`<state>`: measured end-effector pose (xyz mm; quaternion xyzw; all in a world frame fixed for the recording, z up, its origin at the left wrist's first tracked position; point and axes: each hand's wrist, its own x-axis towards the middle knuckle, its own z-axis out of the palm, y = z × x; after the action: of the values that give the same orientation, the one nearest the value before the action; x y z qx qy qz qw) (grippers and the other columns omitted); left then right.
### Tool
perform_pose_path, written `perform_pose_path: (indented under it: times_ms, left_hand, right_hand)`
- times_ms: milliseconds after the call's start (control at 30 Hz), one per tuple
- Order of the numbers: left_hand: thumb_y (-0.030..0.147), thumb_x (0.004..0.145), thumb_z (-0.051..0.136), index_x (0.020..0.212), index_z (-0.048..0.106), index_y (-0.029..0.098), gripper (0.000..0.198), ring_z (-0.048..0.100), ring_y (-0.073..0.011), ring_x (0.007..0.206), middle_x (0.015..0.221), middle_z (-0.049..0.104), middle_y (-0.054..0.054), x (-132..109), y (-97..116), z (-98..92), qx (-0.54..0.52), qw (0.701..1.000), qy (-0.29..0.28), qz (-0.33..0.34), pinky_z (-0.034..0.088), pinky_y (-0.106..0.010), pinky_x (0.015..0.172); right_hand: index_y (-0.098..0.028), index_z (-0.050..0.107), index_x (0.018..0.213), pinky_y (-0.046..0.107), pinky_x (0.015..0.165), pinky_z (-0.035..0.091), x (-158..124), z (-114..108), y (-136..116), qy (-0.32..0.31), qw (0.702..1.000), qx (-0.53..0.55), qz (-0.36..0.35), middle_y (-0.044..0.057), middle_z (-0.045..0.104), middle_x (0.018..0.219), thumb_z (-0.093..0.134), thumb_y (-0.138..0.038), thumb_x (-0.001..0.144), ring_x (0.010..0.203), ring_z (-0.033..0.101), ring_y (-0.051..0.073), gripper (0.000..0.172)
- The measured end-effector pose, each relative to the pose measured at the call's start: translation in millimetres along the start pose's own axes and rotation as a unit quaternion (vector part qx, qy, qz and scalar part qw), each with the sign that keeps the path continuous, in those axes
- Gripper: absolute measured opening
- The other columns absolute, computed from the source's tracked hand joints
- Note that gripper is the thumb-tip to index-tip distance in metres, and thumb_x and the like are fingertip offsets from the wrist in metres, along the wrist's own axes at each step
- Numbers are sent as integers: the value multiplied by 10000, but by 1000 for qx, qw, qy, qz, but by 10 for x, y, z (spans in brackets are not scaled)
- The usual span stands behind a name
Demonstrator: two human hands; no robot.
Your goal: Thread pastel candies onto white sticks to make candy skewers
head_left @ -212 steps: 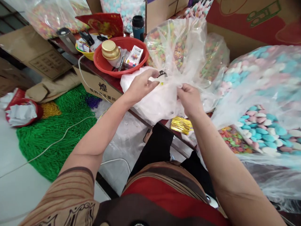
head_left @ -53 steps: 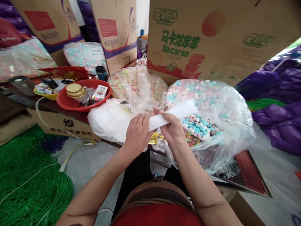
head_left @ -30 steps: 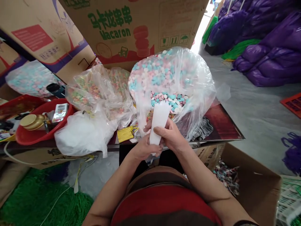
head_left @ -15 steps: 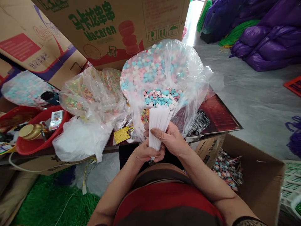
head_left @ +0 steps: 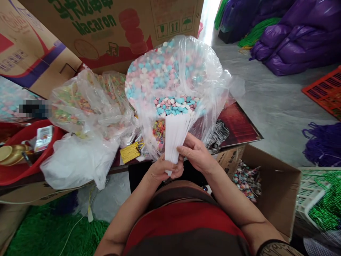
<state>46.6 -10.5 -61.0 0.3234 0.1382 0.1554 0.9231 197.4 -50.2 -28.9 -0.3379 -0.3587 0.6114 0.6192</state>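
Note:
Both my hands hold a fanned stack of small clear plastic bags [head_left: 174,135] upright in front of my chest. My left hand [head_left: 161,170] pinches the bottom of the stack. The fingers of my right hand [head_left: 195,153] are closed on its right edge. Just beyond the stack stands a big open plastic bag of pastel candies [head_left: 173,85] in pink, blue and white. A bundle of gold twist ties [head_left: 130,152] lies on the table left of my hands.
Bags of coloured ring candy [head_left: 87,103], a white plastic bag [head_left: 76,160] and a red basin [head_left: 16,167] sit on the left. A Macaron carton [head_left: 106,32] stands behind. An open cardboard box of wrapped sweets [head_left: 247,179] is on the floor right. Purple bags [head_left: 293,39] lie beyond.
Seven seconds ago my hands were in the white plastic bag; now they hold the stack of small bags, which has spread into a fan. The view has swung to the right.

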Motion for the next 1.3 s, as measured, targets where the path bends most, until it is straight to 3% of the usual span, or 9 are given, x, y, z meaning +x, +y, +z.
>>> perform_pose_path:
  times_ms: [133, 267, 533, 733, 967, 1100, 1167, 1200, 1300]
  left_hand:
    - [351, 632, 815, 872, 569, 195, 377, 303, -44, 304, 474, 438, 110, 24, 105, 128, -48, 999, 11, -2, 237, -217, 366]
    - [390, 576, 796, 824, 496, 222, 423, 286, -44, 272, 453, 410, 118, 47, 145, 206, -63, 998, 28, -15, 210, -222, 327]
    - [450, 520, 792, 794, 422, 245, 504, 316, -79, 237, 419, 396, 112, 43, 21, 144, -89, 994, 14, -57, 184, -225, 289]
    - [365, 631, 738, 876, 504, 222, 367, 334, -74, 266, 464, 458, 101, 73, -21, 120, -71, 995, -49, -41, 245, -224, 307]
    - [308, 592, 752, 869, 564, 160, 366, 440, -75, 341, 512, 536, 68, 61, 49, 153, 73, 989, 129, 3, 289, -209, 374]
    - [345, 613, 712, 804, 542, 180, 304, 435, -88, 368, 502, 519, 65, 48, 59, 120, 164, 968, 187, 19, 316, -235, 403]
    - [325, 682, 674, 840, 566, 184, 238, 484, -115, 428, 526, 539, 50, 49, 52, 123, 292, 929, 225, 20, 364, -254, 461]
    - [298, 714, 660, 891, 591, 183, 222, 530, -138, 481, 563, 572, 35, 51, 48, 135, 379, 889, 257, 24, 397, -266, 505]
    - [201, 780, 642, 1143, 628, 191, 364, 681, -227, 727, 814, 715, -36, 51, 31, 194, 619, 702, 350, 36, 485, -314, 666]
  right_hand:
    - [-254, 651, 1398, 309, 770, 578, -24, -113, 26, 8, 1000, -23, 7, 32, 773, 1101, 813, -414, 833, 798, 661, 151, 610]
    - [-266, 761, 1172, 352, 925, 568, 5, -94, 48, 76, 997, -25, -2, 19, 780, 1046, 856, -400, 792, 946, 698, 176, 415]
    - [-226, 762, 925, 280, 733, 565, 88, -25, 62, 147, 989, 10, 17, 0, 761, 872, 930, -434, 657, 778, 666, 145, 378]
    - [-204, 680, 729, 241, 605, 483, 102, -76, 65, 180, 983, 6, 28, -40, 651, 674, 914, -442, 665, 599, 561, 97, 340]
    - [-219, 621, 728, 262, 667, 527, 173, -153, 33, 239, 970, 35, -37, -27, 669, 731, 847, -417, 713, 652, 599, 116, 301]
    - [-266, 703, 1001, 326, 851, 586, 156, -129, -52, 189, 980, 30, -47, 22, 761, 1060, 863, -451, 719, 938, 702, 187, 373]
    - [-291, 684, 1167, 360, 887, 595, 130, -74, -61, 143, 989, 28, -24, 42, 747, 1194, 902, -483, 673, 1050, 702, 230, 573]
    - [-294, 666, 1216, 372, 891, 599, 116, -40, -56, 128, 991, 25, -12, 51, 739, 1224, 918, -490, 651, 1073, 701, 246, 649]
    - [-298, 620, 1281, 374, 891, 598, 84, 64, -27, 139, 990, 22, -2, 41, 733, 1176, 940, -441, 629, 1014, 706, 235, 740]
